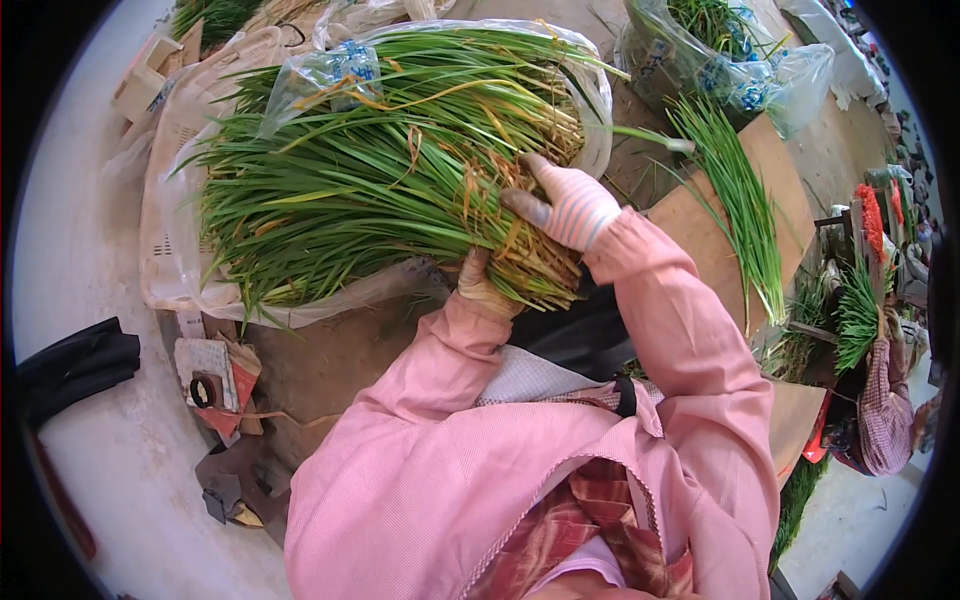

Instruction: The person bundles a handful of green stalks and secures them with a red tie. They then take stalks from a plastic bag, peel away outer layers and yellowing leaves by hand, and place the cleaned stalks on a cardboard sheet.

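A thick bundle of long green leafy stems (330,180), with yellowed, straw-like ends at the right, lies on clear plastic in a pale crate (168,230). My right hand (560,205), in a striped glove with darkened fingers, grips the bundle near those ends from the right. My left hand (480,285), in a pale glove, is closed round the bundle's lower edge, its fingers partly hidden by the stems. A crumpled printed plastic bag (315,85) rests on the leaves. A separate small bunch (740,210) lies on brown board (785,190) to the right.
A plastic bag of greens (730,55) stands at the upper right. At the far right a co-worker's checked sleeve (880,400) and hand (880,330) are beside more greens (855,320). Cardboard scraps (215,380) and a black sheet (75,365) lie at left.
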Action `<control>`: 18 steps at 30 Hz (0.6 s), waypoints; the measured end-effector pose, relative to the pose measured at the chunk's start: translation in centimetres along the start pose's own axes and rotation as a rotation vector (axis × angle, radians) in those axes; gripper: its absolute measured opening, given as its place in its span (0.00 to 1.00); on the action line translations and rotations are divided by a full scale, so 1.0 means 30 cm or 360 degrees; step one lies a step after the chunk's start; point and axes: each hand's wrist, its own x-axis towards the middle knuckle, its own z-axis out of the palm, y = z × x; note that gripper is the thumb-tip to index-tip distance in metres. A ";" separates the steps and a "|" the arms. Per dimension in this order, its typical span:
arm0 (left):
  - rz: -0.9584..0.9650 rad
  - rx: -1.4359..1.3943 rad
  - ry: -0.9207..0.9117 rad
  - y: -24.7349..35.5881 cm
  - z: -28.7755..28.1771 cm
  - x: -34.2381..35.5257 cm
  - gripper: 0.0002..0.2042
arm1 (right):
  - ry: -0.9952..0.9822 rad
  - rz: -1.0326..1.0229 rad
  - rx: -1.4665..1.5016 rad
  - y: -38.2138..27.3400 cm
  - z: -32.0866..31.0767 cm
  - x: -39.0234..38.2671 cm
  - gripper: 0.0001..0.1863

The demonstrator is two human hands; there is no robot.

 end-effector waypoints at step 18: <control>0.0470 0.0095 -0.0068 0.021 0.028 0.063 0.30 | 0.0026 -0.0399 -0.0994 -0.145 -0.069 -0.085 0.17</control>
